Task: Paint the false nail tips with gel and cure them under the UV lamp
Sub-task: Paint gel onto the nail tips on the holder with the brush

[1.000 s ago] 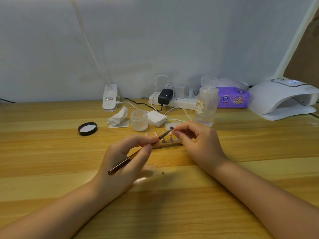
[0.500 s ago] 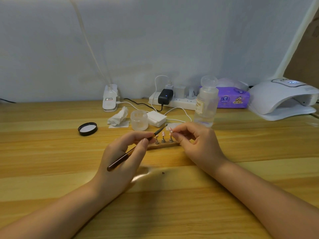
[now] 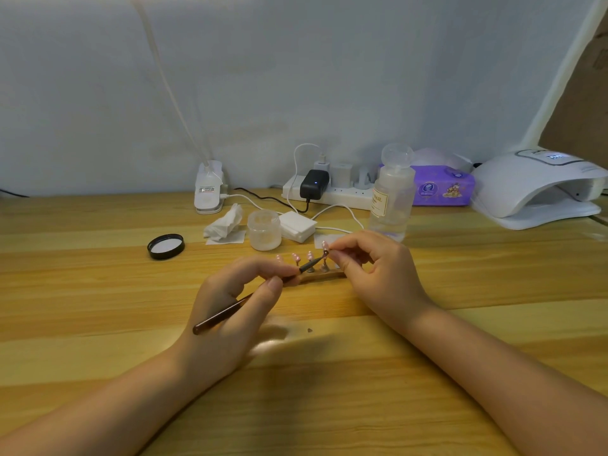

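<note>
My left hand (image 3: 237,311) grips a thin dark-handled brush (image 3: 230,311) like a pen, its bristle end reaching up to a pink nail tip (image 3: 325,246). That tip is pinched between the thumb and fingers of my right hand (image 3: 378,274), held just above a small wooden holder (image 3: 324,275). Several other pink nail tips (image 3: 296,257) stand on pegs along the holder. The white UV lamp (image 3: 539,189) sits at the far right of the table, its display lit.
An open frosted jar (image 3: 264,230) stands behind the holder, its black lid (image 3: 165,246) lying to the left. Crumpled tissue (image 3: 223,223), white pads (image 3: 297,227), a clear pump bottle (image 3: 391,199), a power strip (image 3: 329,192) with cables and a purple tissue pack (image 3: 442,187) line the back.
My right hand has lifted the pinched nail tip slightly above the holder. The brush tip has followed it and now touches the tip.
</note>
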